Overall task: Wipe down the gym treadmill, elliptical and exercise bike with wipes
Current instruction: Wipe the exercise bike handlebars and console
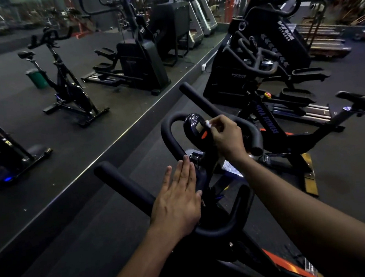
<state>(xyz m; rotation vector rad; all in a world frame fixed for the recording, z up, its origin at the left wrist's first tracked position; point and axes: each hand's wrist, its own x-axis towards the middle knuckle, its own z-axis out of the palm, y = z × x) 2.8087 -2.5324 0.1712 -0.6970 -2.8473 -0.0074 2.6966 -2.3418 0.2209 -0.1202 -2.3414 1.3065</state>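
Two hands: your right hand [226, 134] pinches a small white wipe [208, 124] against the round black console [195, 126]; your left hand [177, 196] rests flat-fingered on the black padded handlebar [126, 183].

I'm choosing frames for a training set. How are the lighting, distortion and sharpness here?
Head view: dim lighting; wide-angle bending along the mirror edge; far background soft; right hand with wipe at the bike's console fairly sharp; left hand flat on the handlebar.

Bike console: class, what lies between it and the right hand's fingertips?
In the head view, a small white wipe, pinched by the right hand, sits against the console edge.
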